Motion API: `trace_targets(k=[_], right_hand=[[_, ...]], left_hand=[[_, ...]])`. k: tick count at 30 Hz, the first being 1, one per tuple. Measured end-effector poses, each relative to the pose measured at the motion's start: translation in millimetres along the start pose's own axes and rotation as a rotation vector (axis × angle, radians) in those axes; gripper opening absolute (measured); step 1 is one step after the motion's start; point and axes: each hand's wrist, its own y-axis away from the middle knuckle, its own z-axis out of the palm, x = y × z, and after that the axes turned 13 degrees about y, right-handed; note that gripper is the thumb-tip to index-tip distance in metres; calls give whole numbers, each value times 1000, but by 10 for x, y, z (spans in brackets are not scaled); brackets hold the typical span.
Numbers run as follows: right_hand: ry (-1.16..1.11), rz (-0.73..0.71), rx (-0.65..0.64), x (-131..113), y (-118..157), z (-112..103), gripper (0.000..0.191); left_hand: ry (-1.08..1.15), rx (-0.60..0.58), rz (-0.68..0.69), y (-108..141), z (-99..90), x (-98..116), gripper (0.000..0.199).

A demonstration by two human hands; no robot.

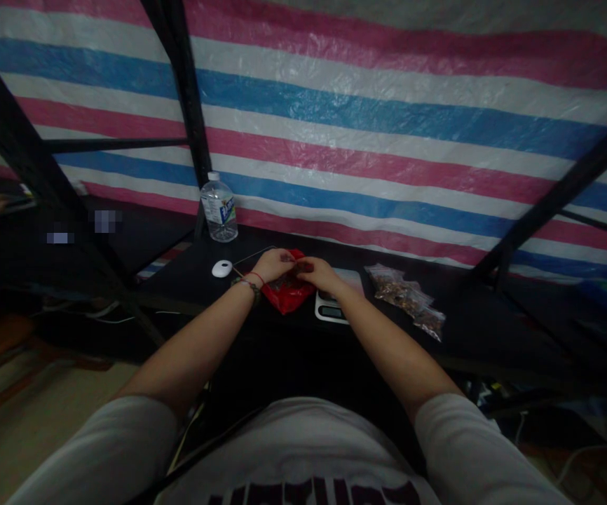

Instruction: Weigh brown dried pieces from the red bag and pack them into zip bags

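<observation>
Red bag (285, 296) on black table (193, 280), pinched at top by left hand (273, 265) and right hand (320, 273)

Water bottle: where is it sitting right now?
In the head view the water bottle stands upright at the back of the black table, against the striped tarp, left of both hands and just behind the small white object.

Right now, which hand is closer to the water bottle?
Left. The left hand sits on the red bag, just below and right of the water bottle. The right hand is farther right, by the scale.
</observation>
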Motion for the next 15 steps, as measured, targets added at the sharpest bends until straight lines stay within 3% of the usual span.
trace_targets(k=[5,10,15], right_hand=[[-54,36,39,49,3,8,43],[-126,50,43,63,24,11,42],[-161,44,21,52,50,42,44]], left_hand=[[-44,116,-22,-2,-22,-1,27],[57,18,52,22,17,22,28],[66,39,-37,12,62,42,25]])
